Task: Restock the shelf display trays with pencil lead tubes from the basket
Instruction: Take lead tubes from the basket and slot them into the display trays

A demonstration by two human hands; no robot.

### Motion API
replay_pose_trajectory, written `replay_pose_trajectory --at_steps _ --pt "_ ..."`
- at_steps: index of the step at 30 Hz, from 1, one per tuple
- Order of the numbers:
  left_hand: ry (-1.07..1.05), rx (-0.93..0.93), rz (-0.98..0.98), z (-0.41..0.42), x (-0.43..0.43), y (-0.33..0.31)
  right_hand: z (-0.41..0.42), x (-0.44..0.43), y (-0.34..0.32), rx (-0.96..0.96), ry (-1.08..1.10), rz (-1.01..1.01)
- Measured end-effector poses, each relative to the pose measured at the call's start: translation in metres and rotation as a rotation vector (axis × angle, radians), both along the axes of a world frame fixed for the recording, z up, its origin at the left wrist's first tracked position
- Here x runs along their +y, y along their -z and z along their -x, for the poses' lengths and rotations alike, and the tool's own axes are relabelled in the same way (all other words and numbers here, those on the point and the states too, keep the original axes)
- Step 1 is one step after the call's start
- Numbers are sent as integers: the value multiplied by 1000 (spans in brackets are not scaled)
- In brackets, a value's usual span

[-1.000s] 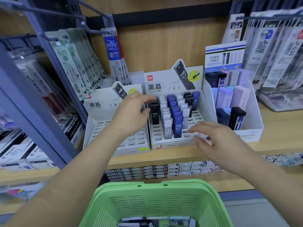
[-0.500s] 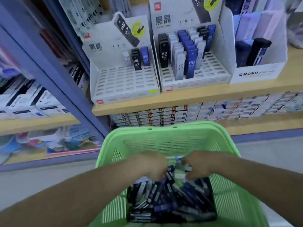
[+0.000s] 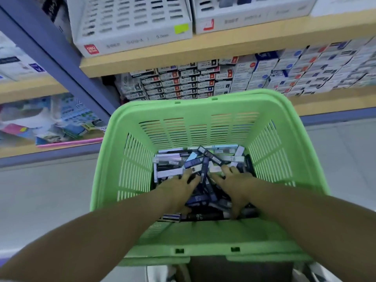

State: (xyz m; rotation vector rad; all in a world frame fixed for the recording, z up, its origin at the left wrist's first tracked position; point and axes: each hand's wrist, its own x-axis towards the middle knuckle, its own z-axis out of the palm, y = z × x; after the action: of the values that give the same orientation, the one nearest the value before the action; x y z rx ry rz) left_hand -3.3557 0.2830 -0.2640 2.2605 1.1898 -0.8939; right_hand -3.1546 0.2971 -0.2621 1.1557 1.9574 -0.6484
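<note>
Both bare arms reach down into the green basket (image 3: 203, 110), and the left grip (image 3: 179, 186) lies wide on the heap, its fingers stretched forward and flat on the pencil lead tubes (image 3: 203, 215). It holds none of them that can be made out. The right grip (image 3: 234, 184) is wide too: its fingers are splayed over the pile, the thumb points back toward the near wall, and the palm presses down on the tubes rather than closing round any. Between the two grips a dark blue tube (image 3: 204, 169) stands tilted on end, touching the fingertips on either side. The rest of the tubes (black, navy, white and pale blue, several marked HB) lie jumbled beneath and just beyond both grips, covering the basket floor from wall to wall. Nearer than the grips, against the basket's near wall, a long black tube lies crosswise. Well beyond and above the grips, a wooden shelf (image 3: 223, 47) carries two white display trays side by side. The left tray (image 3: 130, 39) shows rows of open slots and a yellow-green sticker on its front lip, while the right tray (image 3: 254, 19) is cut off by the top edge. Under that shelf, directly beyond the basket's far rim, small boxes (image 3: 193, 80) are stacked in tight rows. To the left of the left grip, outside the basket, a blue upright post (image 3: 50, 53) slants down past the grey floor (image 3: 40, 200).
</note>
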Motion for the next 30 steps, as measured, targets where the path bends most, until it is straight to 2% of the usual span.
replay_pose_trajectory --at_steps 2,8,11,14,17,22,24,27,30 --pt "3 -12 -38 1 3 5 -6 0 4 39 8 -73" --pt "-267 -132 -53 -4 4 14 2 -3 19 65 17 -234" --pt "-181 -105 -55 -12 -4 17 2 1 20 140 126 -189" --pt "-199 -186 -13 -9 -8 24 0 6 21 274 263 -131" --pt "-302 -264 56 -4 -2 20 -1 15 14 376 583 -11" --pt "-660 -368 242 12 23 12 1 33 10 568 1275 325" --pt "-814 -420 331 16 33 6 1 38 7 653 1368 399" --pt "-992 -527 386 13 41 -6 5 39 2 713 1442 381" --pt "-991 -562 456 -1 39 -17 14 34 2 746 1559 358"
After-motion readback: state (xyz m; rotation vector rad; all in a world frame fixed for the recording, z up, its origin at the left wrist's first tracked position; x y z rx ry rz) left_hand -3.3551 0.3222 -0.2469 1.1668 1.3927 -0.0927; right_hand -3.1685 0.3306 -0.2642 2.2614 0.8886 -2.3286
